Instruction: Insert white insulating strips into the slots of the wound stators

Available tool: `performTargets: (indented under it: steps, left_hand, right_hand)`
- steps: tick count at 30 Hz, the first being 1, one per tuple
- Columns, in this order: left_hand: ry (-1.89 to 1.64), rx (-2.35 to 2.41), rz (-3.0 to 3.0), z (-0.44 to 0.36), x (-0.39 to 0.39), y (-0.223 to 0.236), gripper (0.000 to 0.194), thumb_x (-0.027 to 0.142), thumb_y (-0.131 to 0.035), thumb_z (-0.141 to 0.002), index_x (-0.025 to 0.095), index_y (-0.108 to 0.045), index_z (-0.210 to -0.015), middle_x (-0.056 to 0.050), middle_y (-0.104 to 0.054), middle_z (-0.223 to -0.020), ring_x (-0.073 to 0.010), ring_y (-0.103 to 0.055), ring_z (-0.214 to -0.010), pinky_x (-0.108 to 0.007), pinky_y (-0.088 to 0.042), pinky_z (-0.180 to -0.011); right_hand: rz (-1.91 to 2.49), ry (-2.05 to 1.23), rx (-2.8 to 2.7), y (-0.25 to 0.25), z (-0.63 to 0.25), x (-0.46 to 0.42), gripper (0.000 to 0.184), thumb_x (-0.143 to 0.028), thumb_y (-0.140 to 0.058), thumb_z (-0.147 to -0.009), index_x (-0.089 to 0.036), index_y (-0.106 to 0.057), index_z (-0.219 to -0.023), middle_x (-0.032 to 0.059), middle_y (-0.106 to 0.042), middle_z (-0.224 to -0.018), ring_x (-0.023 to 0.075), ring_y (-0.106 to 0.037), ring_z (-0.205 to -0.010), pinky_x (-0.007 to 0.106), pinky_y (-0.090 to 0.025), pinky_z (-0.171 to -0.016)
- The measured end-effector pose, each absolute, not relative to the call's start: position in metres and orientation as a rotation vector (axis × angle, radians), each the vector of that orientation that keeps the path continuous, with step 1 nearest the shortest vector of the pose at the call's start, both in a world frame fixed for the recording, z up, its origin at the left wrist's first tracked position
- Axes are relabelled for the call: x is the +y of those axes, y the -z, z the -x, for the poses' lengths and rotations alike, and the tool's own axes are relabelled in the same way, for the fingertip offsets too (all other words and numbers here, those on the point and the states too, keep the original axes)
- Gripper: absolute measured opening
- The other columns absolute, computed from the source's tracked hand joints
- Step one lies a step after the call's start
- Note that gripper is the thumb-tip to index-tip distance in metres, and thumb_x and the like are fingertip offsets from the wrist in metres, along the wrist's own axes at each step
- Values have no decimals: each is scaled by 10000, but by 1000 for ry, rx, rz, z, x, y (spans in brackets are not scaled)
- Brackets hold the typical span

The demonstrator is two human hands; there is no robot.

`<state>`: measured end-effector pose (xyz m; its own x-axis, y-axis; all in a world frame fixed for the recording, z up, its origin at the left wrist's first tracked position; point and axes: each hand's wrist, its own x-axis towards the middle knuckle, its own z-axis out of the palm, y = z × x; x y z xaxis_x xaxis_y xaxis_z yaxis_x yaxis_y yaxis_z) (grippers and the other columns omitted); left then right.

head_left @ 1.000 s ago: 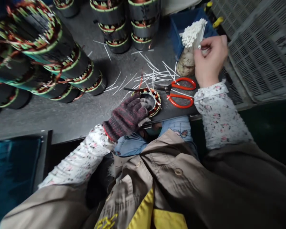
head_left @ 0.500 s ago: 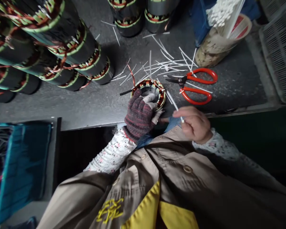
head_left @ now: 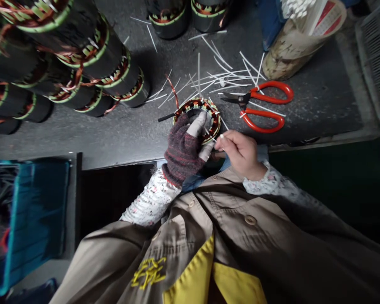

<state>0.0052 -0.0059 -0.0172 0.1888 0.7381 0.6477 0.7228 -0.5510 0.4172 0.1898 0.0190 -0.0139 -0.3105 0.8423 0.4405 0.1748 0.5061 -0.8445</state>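
Observation:
At the bench edge lies a motor stator (head_left: 215,122), a ring with copper windings and pale green insulation. One copper lead and a black sleeve stick out at its left. My left hand (head_left: 185,145), in a dark knitted glove with pale fingertips, grips the ring's near side, with fingers reaching into its bore. My bare right hand (head_left: 240,152) is closed in a pinch at the stator's lower right rim. Between its fingertips is a thin white cable tie (head_left: 213,138), mostly hidden, its tip at the ring. Red-handled scissors (head_left: 266,107) lie open-bladed to the right.
Loose white strips (head_left: 228,78) are scattered behind the stator. A worn cup (head_left: 289,52) of white cable ties stands back right, beside a blue bin (head_left: 270,25). Stacked stators (head_left: 91,55) fill the left and back. A teal crate (head_left: 41,207) sits lower left, a grey crate (head_left: 378,63) far right.
My right hand has come from the cup of ties down to the stator, bringing a white cable tie to its rim. My left hand keeps its hold on the stator. The view has shifted.

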Motion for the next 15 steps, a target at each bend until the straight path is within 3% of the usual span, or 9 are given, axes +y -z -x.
performTargets:
  steps: [3,6,8,11,15]
  left_hand:
    - [-1349,1377,-2167,-3,-6,17,524,385,-476,-1077,294,-310,-1566,-112,-616,-1453,-207,-684,-1260,-431,-577,-1096]
    - [-1370,1370,-2179,-2,-2,14,265,361,-554,-1052,289,-595,-1303,-39,-760,-1158,-180,-762,-1002,-478,-560,-1122]
    - [-1366,1373,-2228,-1,0,13,126,321,-619,-1019,268,-680,-1116,-1,-776,-965,-185,-762,-933,-523,-514,-1163]
    - [-1321,1358,-2189,1,1,11,138,320,-615,-1020,259,-694,-1115,-6,-760,-927,-192,-752,-975,-524,-475,-1191]
    - [-1211,1423,-2203,2,-1,10,183,375,-581,-1030,286,-700,-1137,-16,-751,-945,-197,-738,-1010,-517,-478,-1193]
  right_hand:
    - [870,-965,-1666,18,-178,25,406,-512,-552,-1015,-229,-624,-733,-5,-692,-686,130,-649,-636,260,-502,-625]
    - [894,-1003,-1647,17,-182,23,361,-474,-610,-996,-224,-642,-739,-32,-665,-627,95,-562,-517,235,-448,-537]
    - [889,-1009,-1675,12,-189,20,329,-439,-583,-1016,-223,-654,-778,-29,-676,-658,87,-549,-512,231,-438,-529]
    - [862,-968,-1773,4,-194,17,337,-415,-523,-1036,-220,-643,-788,-4,-676,-716,106,-584,-588,251,-455,-576]
    - [899,-794,-1894,3,-191,23,278,-318,-571,-982,-226,-585,-720,-13,-599,-642,125,-559,-599,279,-417,-593]
